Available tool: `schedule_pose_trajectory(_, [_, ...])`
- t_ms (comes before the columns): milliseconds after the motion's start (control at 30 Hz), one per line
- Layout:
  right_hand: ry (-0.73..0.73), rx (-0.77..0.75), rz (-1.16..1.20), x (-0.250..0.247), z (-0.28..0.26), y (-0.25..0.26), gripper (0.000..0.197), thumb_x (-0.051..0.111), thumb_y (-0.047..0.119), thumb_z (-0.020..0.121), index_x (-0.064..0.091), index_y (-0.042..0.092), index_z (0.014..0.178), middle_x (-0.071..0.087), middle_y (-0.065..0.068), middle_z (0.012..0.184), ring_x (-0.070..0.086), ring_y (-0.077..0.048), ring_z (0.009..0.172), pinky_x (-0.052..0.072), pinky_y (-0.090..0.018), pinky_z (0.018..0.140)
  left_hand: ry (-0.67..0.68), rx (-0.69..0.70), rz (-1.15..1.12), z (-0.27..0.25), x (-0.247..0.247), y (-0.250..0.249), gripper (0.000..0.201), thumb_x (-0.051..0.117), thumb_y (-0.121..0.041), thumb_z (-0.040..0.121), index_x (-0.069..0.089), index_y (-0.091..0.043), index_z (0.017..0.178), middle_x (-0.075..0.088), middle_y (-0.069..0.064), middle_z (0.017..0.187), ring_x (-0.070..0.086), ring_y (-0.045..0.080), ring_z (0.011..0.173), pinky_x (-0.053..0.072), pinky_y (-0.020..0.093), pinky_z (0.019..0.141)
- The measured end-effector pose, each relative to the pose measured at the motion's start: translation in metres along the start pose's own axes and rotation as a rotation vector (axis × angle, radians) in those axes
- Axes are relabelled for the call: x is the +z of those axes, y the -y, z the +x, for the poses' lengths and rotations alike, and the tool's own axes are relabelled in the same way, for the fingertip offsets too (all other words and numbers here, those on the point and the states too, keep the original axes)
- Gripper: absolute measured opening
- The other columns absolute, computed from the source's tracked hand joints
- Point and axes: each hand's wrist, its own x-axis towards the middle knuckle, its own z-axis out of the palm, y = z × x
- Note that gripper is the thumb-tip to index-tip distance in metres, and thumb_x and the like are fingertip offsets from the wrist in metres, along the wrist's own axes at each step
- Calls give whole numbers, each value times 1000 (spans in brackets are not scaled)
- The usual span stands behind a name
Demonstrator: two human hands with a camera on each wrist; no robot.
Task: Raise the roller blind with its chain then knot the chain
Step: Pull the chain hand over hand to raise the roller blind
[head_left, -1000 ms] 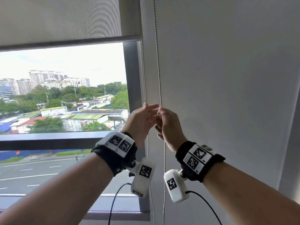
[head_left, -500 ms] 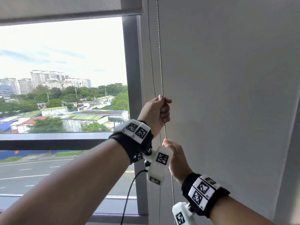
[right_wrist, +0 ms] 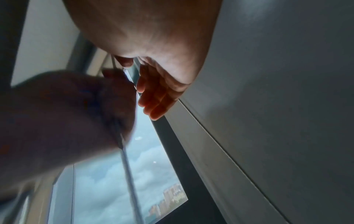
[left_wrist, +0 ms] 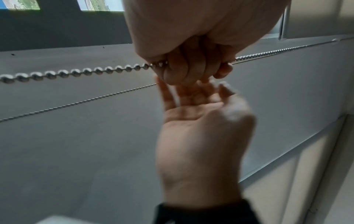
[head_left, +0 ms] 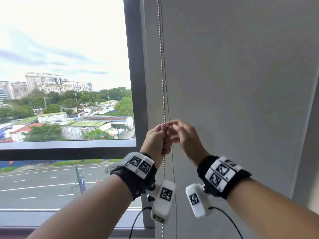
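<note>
The chain [left_wrist: 76, 72] is a string of small round metal beads, silvery and glossy, each bead catching a bright glint. The wall [head_left: 241, 83] behind it looks painted, matt and smooth. The window frame [head_left: 134, 66] is grey with a dull, even finish. The wristbands [head_left: 133, 180] are black cloth, carrying white matt plastic blocks [head_left: 164, 199] printed with black square markers.

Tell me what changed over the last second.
The roller blind's bottom edge rose out of the head view. The right hand let go of the beaded metal chain and came up open beside the left hand. The left hand still grips the chain.
</note>
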Motion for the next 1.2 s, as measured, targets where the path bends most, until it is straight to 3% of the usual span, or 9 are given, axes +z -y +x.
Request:
schedule_pose_trajectory(200, [27,-23,146,13,50,68,35,29,20,104,58,3,112,64,-12,84,64,-26,80,56,-46,77,-19,-66,92,-12,-13,16,39,22,-4,93,38,-18,60,23,-6,45,15,8,35,8,16,41])
schedule_pose_trajectory(333, [46,16,240,23,67,86,38,29,26,105,58,3,108,59,-9,73,51,-20,58,48,-35,55,-50,-124,104,-20,-21,22,39,28,-15,99,40,-16,61,24,-8,42,17,6,34,8,19,43])
schedule_pose_trajectory(500, [25,61,261,39,61,74,36,30,24,104,44,17,72,35,1,57,28,-11,43,26,-22,40,-91,-173,154,-32,-26,35,41,36,-23,99,47,-17,59,28,2,55,20,11,47,9,25,48])
schedule_pose_trajectory(633, [-23,48,308,46,48,61,36,30,23,103,33,23,67,22,2,57,18,-9,38,15,-16,39,-30,-203,169,-40,-29,44,43,39,-24,98,53,-15,59,45,3,54,37,12,43,27,17,39])
schedule_pose_trajectory(700, [-29,40,312,44,42,55,36,30,22,103,32,24,67,21,1,57,18,-7,36,15,-15,37,21,-218,134,-40,-34,44,41,39,-23,97,66,-11,70,61,6,64,53,17,54,41,21,47])
schedule_pose_trajectory(767, [-36,26,305,42,38,49,35,30,21,103,32,22,68,20,-1,57,18,-7,36,14,-15,36,53,-205,63,-37,-39,39,39,36,-25,98,68,-3,94,69,14,81,63,26,73,49,32,69])
schedule_pose_trajectory(867, [-62,9,248,38,29,35,34,31,21,103,37,16,70,23,-1,55,20,-10,39,17,-18,36,24,-149,19,-23,-42,19,41,31,-28,98,60,-1,108,69,14,95,62,27,93,43,40,94])
schedule_pose_trajectory(1067, [-114,19,110,35,10,1,37,35,27,101,40,17,66,32,6,52,29,-9,43,27,-23,42,83,-13,-49,10,-23,-39,54,23,-33,99,47,6,127,63,14,108,60,23,97,44,35,93])
schedule_pose_trajectory(1200, [-98,39,154,35,-6,-8,37,36,24,102,37,8,69,28,1,55,24,-9,43,24,-21,41,137,3,-58,21,1,-63,47,24,-36,99,56,-4,111,65,13,105,62,24,96,43,36,93])
